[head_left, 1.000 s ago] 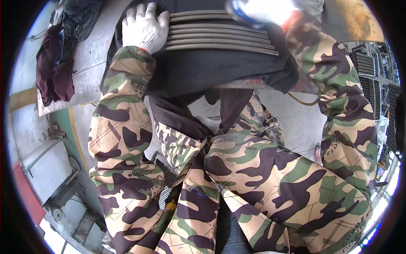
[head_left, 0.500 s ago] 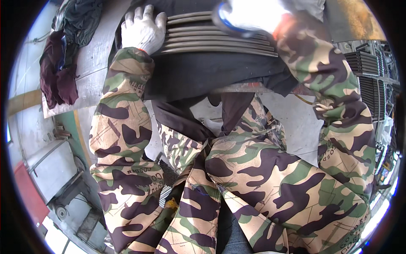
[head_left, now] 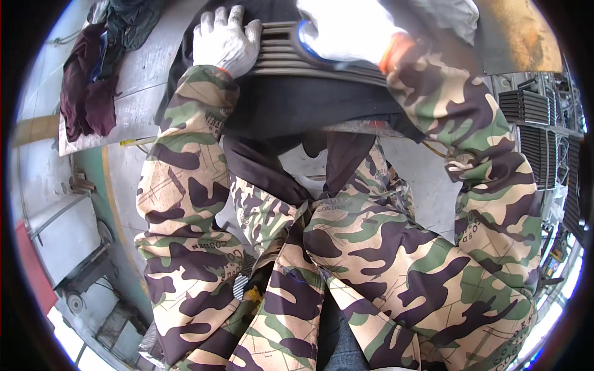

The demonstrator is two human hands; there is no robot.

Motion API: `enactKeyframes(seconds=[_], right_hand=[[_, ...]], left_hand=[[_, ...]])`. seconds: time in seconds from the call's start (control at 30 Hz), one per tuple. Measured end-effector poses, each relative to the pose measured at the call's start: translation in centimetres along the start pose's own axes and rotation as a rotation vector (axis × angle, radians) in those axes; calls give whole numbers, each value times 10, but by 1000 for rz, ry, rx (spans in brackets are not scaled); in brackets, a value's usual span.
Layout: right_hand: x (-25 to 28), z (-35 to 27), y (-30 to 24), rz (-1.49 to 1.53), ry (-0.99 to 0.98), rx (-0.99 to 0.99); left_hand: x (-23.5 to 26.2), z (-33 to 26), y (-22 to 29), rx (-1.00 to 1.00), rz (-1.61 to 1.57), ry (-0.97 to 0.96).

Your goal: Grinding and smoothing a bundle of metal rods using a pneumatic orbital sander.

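Observation:
Several slim dark-grey metal bars [head_left: 281, 64] lie side by side on a black cloth [head_left: 297, 102]. My left hand [head_left: 226, 42], in a white knit glove, rests with fingers spread at the bars' left ends. Over the middle of the bars is my right hand [head_left: 349, 31], also in a white glove with an orange cuff and partly blurred. It grips a round, blue-edged pad [head_left: 303, 42] that lies against the bars. Most of the pad is hidden under the glove.
The cloth covers part of a grey metal table [head_left: 139, 93]. Dark and maroon clothes [head_left: 90, 93] lie at its left. A rusty brown sheet [head_left: 520, 34] is at the far right, with racks of stacked dark bars [head_left: 523, 106] beyond.
My right hand has moved left along the bars with the blue-edged pad. My left hand still rests at the bars' left ends, and the view has shifted slightly.

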State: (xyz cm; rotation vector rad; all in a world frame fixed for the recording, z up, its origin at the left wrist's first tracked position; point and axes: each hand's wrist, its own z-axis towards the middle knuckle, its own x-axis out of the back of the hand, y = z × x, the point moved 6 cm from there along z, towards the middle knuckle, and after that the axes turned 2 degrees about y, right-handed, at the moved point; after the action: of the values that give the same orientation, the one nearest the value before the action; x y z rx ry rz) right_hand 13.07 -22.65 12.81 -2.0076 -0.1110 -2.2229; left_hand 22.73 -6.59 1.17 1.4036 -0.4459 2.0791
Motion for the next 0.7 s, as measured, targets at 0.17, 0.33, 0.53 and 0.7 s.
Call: enactKeyframes(seconds=[0.17, 0.33, 0.53, 0.7], right_hand=[[-5, 25, 0, -28, 49, -8], [-4, 15, -19, 14, 37, 43], [-10, 34, -2, -56, 121, -7], [-10, 21, 5, -78, 129, 7]], left_hand=[[-1, 4, 1, -20, 59, 62], [2, 6, 2, -154, -78, 128], [1, 2, 7, -127, 34, 143], [-1, 4, 6, -117, 66, 105]])
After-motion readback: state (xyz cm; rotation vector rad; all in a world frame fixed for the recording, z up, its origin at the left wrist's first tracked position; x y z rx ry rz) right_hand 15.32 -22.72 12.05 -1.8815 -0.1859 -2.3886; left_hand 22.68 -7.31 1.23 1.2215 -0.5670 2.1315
